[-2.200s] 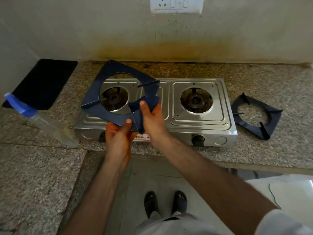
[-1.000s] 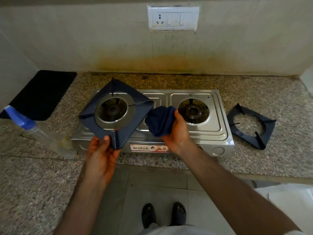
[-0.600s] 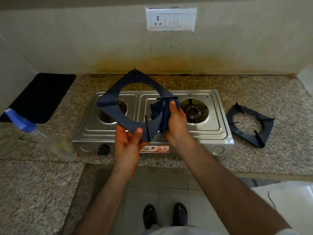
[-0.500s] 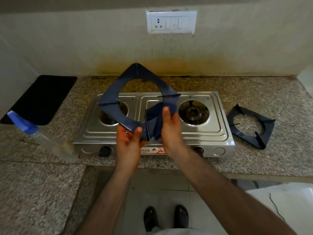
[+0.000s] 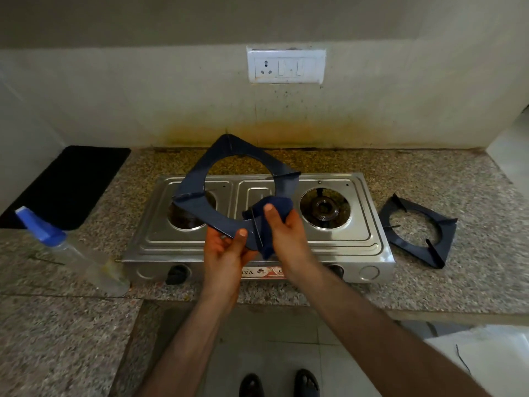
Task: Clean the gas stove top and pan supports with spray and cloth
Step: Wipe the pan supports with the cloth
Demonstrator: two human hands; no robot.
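Only readable text: "YA" on the red-and-white label [image 5: 264, 273] on the stove [image 5: 343, 242] front panel; the label's other letters are hidden behind the hands. Nothing else legible.

A white switch plate [image 5: 286, 65] sat high on the wall [image 5: 143, 96]. Far below it to the left, a black mat [image 5: 68, 184] lay on the speckled counter [image 5: 472, 179]. Brown stains marked the wall below the plate.

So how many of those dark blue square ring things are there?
2. One pan support is held up over the stove by the left hand, with the right hand pressing a cloth on it. The other pan support lies on the counter, right of the stove.
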